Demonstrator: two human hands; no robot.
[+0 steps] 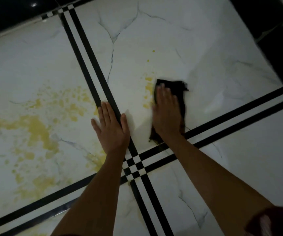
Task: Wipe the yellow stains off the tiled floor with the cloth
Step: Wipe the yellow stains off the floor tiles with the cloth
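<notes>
My right hand (167,113) presses flat, fingers straight, on a dark cloth (179,89) lying on a white marble-patterned tile (205,48). The cloth shows above and to the right of the hand and below the wrist. A yellow stain (148,89) lies just left of the cloth, with small yellow drops (153,51) farther up. My left hand (111,126) rests flat on the floor, fingers straight, across the black stripes (89,53). A large yellow stain (35,126) spreads over the tile to the left.
Double black stripes cross in a checkered joint (134,165) just below my hands. A black skirting (9,12) runs along the top left. A dark object (280,41) stands at the top right. A reddish sleeve (273,222) shows at the bottom right.
</notes>
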